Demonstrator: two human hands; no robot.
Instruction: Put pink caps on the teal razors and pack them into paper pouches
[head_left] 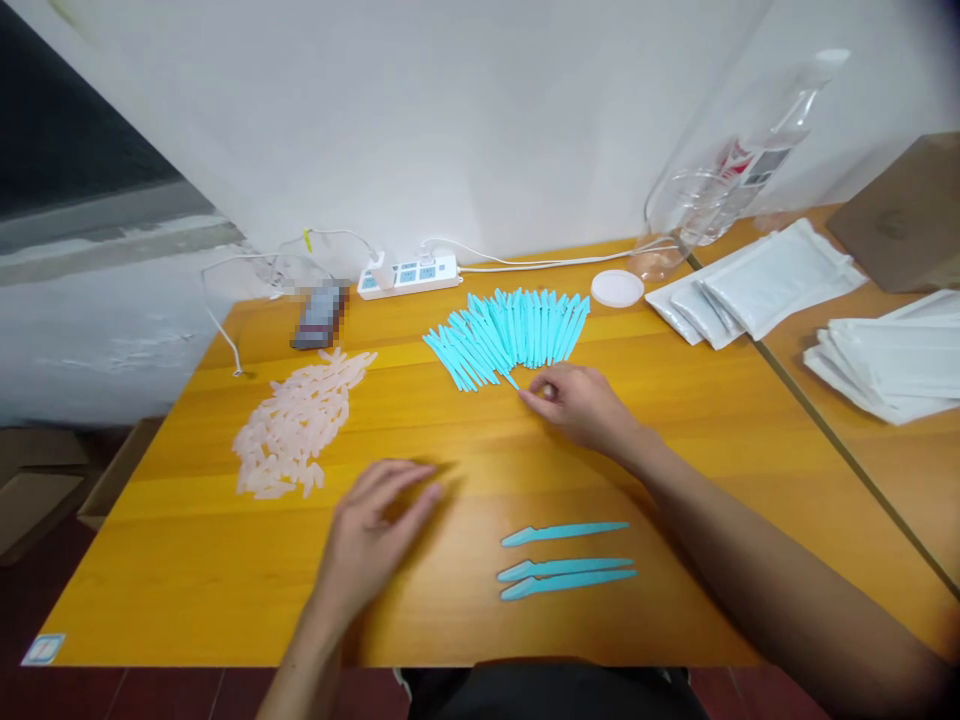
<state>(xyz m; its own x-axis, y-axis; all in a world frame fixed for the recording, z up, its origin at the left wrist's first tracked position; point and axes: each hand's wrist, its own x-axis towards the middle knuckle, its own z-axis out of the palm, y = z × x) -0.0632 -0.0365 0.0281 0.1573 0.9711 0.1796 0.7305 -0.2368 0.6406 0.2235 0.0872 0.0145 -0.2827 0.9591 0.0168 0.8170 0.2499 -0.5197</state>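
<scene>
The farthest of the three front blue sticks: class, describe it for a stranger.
On the yellowish-brown table, three blue sticks lie near the front edge. The farthest stick is the one: a wider gap parts it from the close-set pair.

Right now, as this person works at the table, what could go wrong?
The right hand has its fingertips at the end of one blue stick in the crowded fan; drawing it out might drag neighbours along. The three separate sticks lie near the right forearm, which could nudge them. The left hand might scatter the loose pale pieces if it strayed.
</scene>
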